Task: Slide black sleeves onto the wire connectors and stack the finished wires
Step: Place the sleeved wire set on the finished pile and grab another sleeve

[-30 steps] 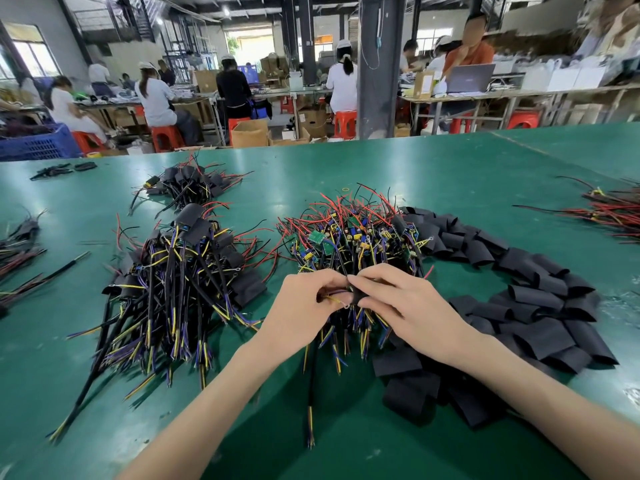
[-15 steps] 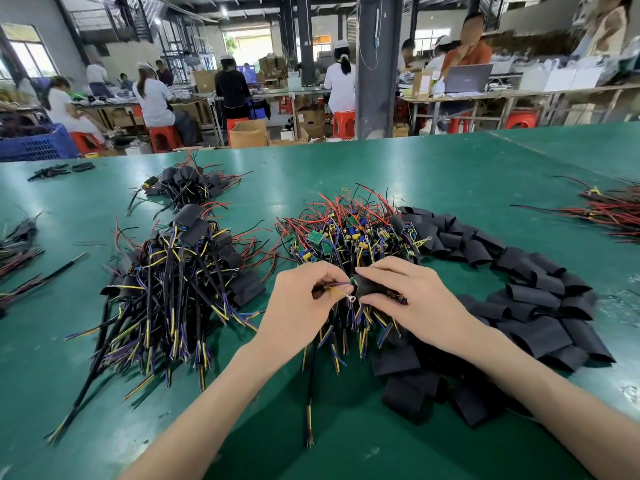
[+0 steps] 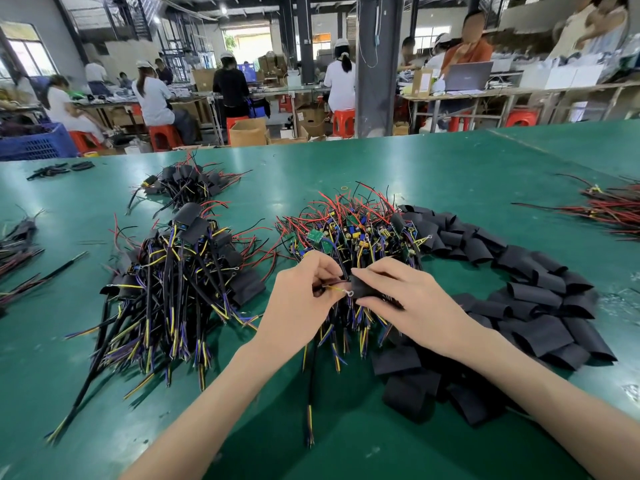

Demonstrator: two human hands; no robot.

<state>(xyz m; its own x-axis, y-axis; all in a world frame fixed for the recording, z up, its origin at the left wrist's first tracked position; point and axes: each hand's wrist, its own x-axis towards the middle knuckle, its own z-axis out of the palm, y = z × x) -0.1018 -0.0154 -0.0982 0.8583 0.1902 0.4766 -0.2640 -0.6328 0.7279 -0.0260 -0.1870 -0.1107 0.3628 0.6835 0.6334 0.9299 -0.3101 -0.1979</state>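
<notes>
Feeding one wire toward one sleeve, as judged from the grip. Pinched in left hand (image 3: pixel 301 299): thin yellow wire (image 3: pixel 333 288), taken just behind its small ring terminal (image 3: pixel 350 293). Gripped in right hand (image 3: pixel 408 299), between thumb and curled fingers: one black sleeve (image 3: pixel 365 289), open end turned toward the left fingertips, right at the terminal; could not tell whether inside the mouth or just short of it. Judged sleeve light, soft and flattened, likely to collapse shut if squeezed on its faces; best taken by the edges to bow the mouth open. Judged wire limp and light, ring prone to snag on the sleeve lip; best pinched close behind the ring for stiffness. Recorded sleeve as matte black, short, wide, creased flat. Found unsleeved wires (image 3: pixel 353 233) heaped just beyond both hands, red, yellow and blue leads with small green boards; loose sleeves (image 3: pixel 540 296) spread outboard of right hand; finished stack (image 3: pixel 166 285) outboard of left hand, all on green table (image 3: pixel 381 168).
</notes>
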